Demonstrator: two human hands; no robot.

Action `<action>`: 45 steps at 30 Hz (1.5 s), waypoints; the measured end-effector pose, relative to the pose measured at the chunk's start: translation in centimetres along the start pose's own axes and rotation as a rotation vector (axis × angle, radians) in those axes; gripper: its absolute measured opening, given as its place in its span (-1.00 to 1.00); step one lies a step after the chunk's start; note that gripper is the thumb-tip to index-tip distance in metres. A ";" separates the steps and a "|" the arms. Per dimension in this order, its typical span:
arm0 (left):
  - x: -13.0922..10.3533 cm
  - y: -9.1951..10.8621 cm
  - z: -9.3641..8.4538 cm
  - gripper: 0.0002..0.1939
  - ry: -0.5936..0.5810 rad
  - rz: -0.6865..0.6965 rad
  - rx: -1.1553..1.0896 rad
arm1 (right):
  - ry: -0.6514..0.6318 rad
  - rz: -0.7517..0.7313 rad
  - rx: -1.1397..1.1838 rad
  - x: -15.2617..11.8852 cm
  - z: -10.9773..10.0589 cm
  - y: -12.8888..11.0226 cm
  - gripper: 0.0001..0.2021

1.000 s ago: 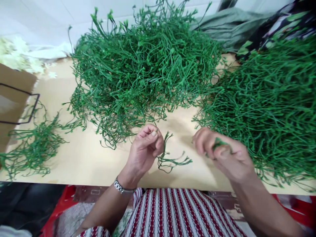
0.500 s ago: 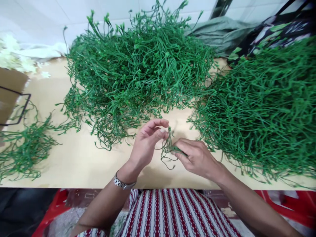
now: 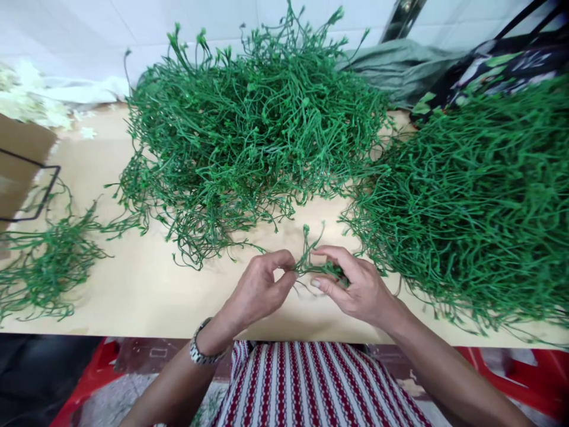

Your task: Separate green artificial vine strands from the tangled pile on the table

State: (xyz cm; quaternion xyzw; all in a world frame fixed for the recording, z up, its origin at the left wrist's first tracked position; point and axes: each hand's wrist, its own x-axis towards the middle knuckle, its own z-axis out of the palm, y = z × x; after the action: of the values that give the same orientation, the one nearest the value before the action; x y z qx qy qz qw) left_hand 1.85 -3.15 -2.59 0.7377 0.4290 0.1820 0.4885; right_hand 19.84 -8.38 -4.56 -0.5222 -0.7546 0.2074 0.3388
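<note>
Two bare hands at a small cluster of green stems [image 3: 306, 256], lower centre of the frame.
The left hand [image 3: 260, 286] pinches the cluster's left side; the right hand [image 3: 362, 290] has thumb and forefinger parted, stems between, its other fingers' grip indeterminable. Larger green heaps occupy upper centre [image 3: 262, 118] and right [image 3: 480, 207].

The small bunch of thin, green, bendy stems [image 3: 306, 261] sits loosely gathered, toward five o'clock from the view's middle. Two knobby-tipped stems point toward twelve and one o'clock; others stretch toward three.
</note>
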 end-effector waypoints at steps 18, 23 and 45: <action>0.1 -0.1 0.1 -0.86 -0.191 0.020 -0.113 | -0.031 -0.023 0.299 0.6 0.0 1.2 -0.91; 0.3 -0.4 0.3 -0.86 -0.174 0.027 -0.096 | -0.008 -0.015 0.324 0.7 0.6 1.2 -0.93; -1.5 2.0 -2.3 -0.80 -0.346 0.333 0.588 | -0.138 -0.309 -0.144 0.7 -1.5 -1.1 -0.84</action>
State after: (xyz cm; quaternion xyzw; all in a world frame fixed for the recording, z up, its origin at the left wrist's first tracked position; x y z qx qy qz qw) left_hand 0.35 -3.39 0.46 0.9258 0.2482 0.0009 0.2849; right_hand 20.10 -8.21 -2.58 -0.4075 -0.8602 0.1338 0.2757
